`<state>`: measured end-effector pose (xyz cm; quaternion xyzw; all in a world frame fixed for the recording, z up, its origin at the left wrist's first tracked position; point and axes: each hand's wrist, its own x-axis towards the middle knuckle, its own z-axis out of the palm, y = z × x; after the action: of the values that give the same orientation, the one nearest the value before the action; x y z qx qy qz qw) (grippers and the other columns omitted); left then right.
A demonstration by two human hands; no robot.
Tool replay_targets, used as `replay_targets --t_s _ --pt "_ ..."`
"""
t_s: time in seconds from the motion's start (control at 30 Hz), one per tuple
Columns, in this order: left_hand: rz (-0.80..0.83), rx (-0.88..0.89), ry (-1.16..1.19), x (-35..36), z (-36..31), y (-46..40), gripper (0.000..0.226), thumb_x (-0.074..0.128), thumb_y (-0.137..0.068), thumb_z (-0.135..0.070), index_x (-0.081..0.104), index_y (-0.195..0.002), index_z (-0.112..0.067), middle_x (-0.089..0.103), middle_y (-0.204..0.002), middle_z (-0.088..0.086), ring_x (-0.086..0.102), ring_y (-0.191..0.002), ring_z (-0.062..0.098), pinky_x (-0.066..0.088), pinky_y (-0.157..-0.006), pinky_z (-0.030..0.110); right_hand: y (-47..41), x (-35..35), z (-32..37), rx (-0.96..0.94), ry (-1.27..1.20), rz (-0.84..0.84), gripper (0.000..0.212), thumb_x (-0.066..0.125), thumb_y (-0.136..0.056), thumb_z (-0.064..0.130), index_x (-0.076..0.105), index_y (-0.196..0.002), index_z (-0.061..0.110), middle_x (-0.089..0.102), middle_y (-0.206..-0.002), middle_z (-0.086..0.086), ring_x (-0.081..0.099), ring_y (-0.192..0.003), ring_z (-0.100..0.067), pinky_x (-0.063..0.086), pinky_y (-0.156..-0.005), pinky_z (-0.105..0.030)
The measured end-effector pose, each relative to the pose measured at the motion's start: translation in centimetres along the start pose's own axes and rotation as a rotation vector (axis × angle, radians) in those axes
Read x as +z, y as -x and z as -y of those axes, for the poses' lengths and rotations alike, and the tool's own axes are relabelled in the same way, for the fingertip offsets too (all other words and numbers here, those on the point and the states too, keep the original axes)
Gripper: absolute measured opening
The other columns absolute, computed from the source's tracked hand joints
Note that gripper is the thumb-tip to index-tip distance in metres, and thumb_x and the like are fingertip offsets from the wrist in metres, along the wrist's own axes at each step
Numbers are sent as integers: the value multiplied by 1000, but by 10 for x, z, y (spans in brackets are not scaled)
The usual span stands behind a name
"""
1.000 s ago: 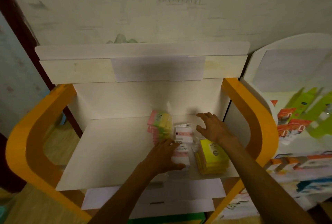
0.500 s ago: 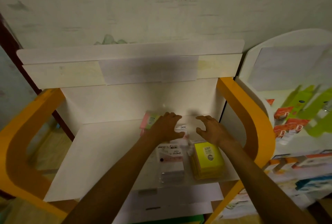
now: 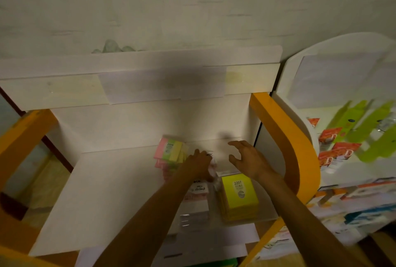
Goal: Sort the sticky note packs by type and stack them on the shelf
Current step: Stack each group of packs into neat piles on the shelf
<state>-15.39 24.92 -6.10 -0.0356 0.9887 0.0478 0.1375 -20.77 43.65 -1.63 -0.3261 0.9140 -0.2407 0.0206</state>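
On the white shelf (image 3: 102, 198) lie three groups of sticky note packs. A pink, green and yellow pack (image 3: 170, 151) leans at the back. White and pink packs in clear wrap (image 3: 196, 202) lie in the middle. A stack of yellow packs (image 3: 239, 196) sits at the right. My left hand (image 3: 198, 165) grips a white pack (image 3: 212, 163) between the coloured pack and the yellow stack. My right hand (image 3: 250, 159) hovers open just behind the yellow stack, fingers spread, holding nothing.
The shelf has orange curved side frames (image 3: 285, 138) and a white back panel (image 3: 150, 123). A second white rack (image 3: 342, 117) at the right holds green and red packaged goods. The wall rises behind.
My left hand has gone from the front white pack back toward the shelf's rear and now closes on a white pack there. My right hand stays near the back right.
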Motion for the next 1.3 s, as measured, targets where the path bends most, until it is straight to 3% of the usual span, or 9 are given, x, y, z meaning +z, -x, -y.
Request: replay_targets --t_s 0.13,0.33,0.5,0.7,0.8,0.97,1.07,1.17,1.3 --pt "-34 -15 52 7 5 -3 68 73 -69 -41 46 -127 -16 44 -128 8 34 -121 31 45 -85 45 0 1 -2 15 -16 1 47 55 -91 35 45 -137 27 49 -136 -2 57 -102 -19 48 -83 -28" --pt "4 6 67 7 6 -6 74 71 -70 -38 40 -134 -21 44 -131 8 32 -123 33 42 -93 46 1 1 -5 21 -14 -4 46 55 -91 35 46 -136 27 50 -134 -2 54 -88 -14 41 -74 -22" --pt "-4 53 29 5 9 -11 65 70 -68 -43 49 -125 -21 51 -124 5 40 -120 30 40 -98 46 4 -1 -5 38 -7 3 47 54 -92 35 44 -137 27 49 -135 -2 58 -100 -20 47 -80 -28" --pt "-225 30 289 -11 10 4 91 79 -64 -43 38 -141 -19 45 -136 3 31 -127 26 32 -106 39 4 -5 -5 57 -9 -18 47 54 -92 34 44 -138 25 49 -134 -3 56 -108 -21 48 -83 -31" --pt "-367 44 379 -33 12 21 92 82 -63 -40 40 -141 -18 47 -136 2 28 -127 24 36 -103 38 3 -6 -2 62 -21 -14 48 54 -93 34 44 -138 24 47 -137 -3 53 -116 -21 47 -86 -31" --pt "-488 18 315 -62 25 61 89 80 -67 -36 37 -143 -21 42 -142 -1 20 -132 20 36 -102 36 -3 -6 11 42 -27 9 47 54 -93 34 43 -138 25 46 -138 -2 55 -110 -20 49 -88 -33" --pt "-563 3 263 -72 36 92 88 79 -67 -43 38 -143 -24 40 -144 -5 19 -135 19 42 -98 37 -10 0 25 27 -33 54 50 53 -93 35 41 -140 26 44 -140 -2 50 -119 -21 47 -92 -32" --pt "-628 -13 249 -75 48 121 88 81 -66 -42 40 -142 -24 41 -142 -6 20 -134 16 48 -92 33 -19 11 41 16 -3 138 54 54 -92 38 38 -142 25 40 -144 -2 43 -128 -22 43 -97 -32" --pt "-663 -57 235 -69 66 151 90 81 -63 -46 42 -141 -23 42 -142 -7 20 -133 14 48 -89 32 -35 33 63 17 121 291 61 56 -90 44 34 -144 24 40 -143 -8 43 -126 -27 44 -98 -39"
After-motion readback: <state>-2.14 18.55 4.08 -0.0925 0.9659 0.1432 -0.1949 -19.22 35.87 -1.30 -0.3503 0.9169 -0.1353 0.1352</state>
